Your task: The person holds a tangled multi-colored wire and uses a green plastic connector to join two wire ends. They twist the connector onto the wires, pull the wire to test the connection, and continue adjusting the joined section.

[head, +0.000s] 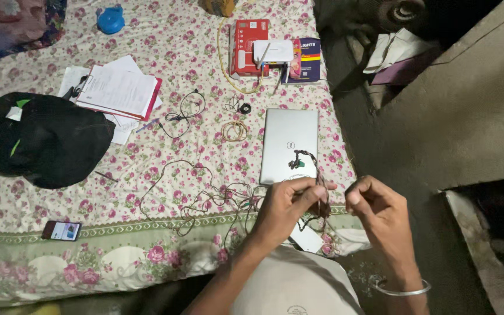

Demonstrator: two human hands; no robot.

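Head view, looking down at a bed (164,175) with a floral sheet. Both hands work at a tangled thin cable (217,195) that trails across the sheet and over a closed silver laptop (289,146). Left hand (287,207) pinches a strand between closed fingertips; right hand (377,210) is curled nearly shut beside it, whether gripping wire I cannot tell. Most of the cable lies knotted and loose, so untangling looks far from done. A black bag (48,140) sits left, contents hidden; a red box (246,44) carries a white router (273,52); a phone (61,230) lies near the bed's edge.
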